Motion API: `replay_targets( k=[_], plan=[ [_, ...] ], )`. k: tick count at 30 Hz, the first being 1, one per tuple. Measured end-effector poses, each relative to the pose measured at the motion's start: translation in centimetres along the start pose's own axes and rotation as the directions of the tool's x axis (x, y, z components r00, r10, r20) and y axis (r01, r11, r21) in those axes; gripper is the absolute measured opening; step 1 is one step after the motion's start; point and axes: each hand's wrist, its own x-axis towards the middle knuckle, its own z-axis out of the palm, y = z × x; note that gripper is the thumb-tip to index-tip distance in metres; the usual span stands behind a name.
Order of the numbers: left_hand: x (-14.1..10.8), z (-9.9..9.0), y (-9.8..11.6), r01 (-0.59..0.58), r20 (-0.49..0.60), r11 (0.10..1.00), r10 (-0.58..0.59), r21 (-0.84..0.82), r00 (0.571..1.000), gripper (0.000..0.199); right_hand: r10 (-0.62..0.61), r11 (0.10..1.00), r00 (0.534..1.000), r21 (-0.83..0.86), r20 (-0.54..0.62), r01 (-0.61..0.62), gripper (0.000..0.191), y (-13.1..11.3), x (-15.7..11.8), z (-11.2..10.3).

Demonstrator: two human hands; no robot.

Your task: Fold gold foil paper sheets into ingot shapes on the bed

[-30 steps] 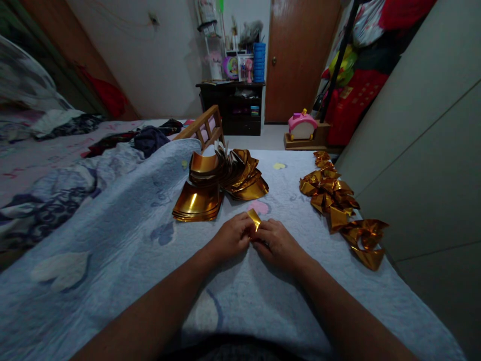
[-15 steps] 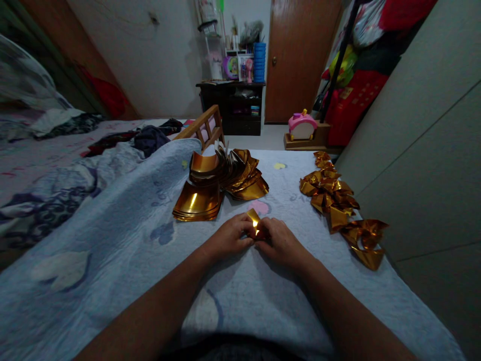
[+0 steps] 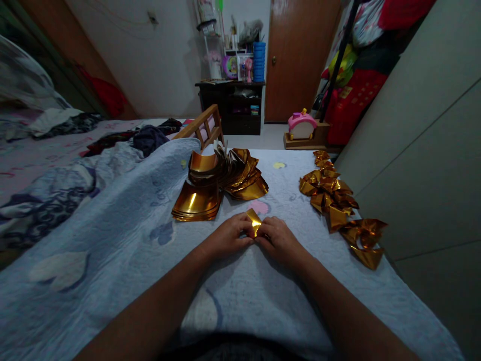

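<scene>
A small piece of gold foil paper point(image 3: 254, 221) is pinched between my two hands, above the light blue bedcover point(image 3: 259, 301). My left hand point(image 3: 235, 232) closes on its left side, and my right hand point(image 3: 277, 237) grips the right side; the fingertips hide its lower part. Beyond my left hand lie fanned stacks of flat gold sheets point(image 3: 197, 200). On the right, several folded gold foil pieces point(image 3: 334, 195) form a long heap along the cover's edge.
A wooden bed rail point(image 3: 201, 125) rises behind the stacks. Rumpled clothes point(image 3: 150, 138) lie on the bed at the left. Farther back are a dark cabinet point(image 3: 231, 120), a brown door point(image 3: 293, 60) and a pink toy point(image 3: 301, 125). A pale panel point(image 3: 432, 150) borders the right side.
My right fingers have shifted slightly to the right, and more of the gold piece's bright face shows between the hands. The stacks and the heap are unchanged.
</scene>
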Motion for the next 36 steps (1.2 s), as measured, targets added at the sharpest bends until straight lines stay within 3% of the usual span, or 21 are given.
replay_targets(
  k=[10,20,36],
  plan=[
    [-0.05,-0.24,0.36,-0.01,0.016,1.0,0.01,0.01,1.0,0.008,0.038,0.999,0.999,0.015,-0.003,-0.038,0.01,0.04,-0.01,0.16],
    [-0.02,-0.21,0.54,0.013,0.022,1.0,-0.013,-0.006,1.0,0.007,0.036,0.994,0.989,0.104,-0.143,-0.021,0.019,0.58,-0.18,-0.43],
    [0.09,-0.13,0.28,0.001,0.022,1.0,-0.001,-0.007,1.0,0.007,0.075,0.997,0.997,-0.004,-0.029,-0.075,0.006,0.26,-0.06,0.28]
  ],
)
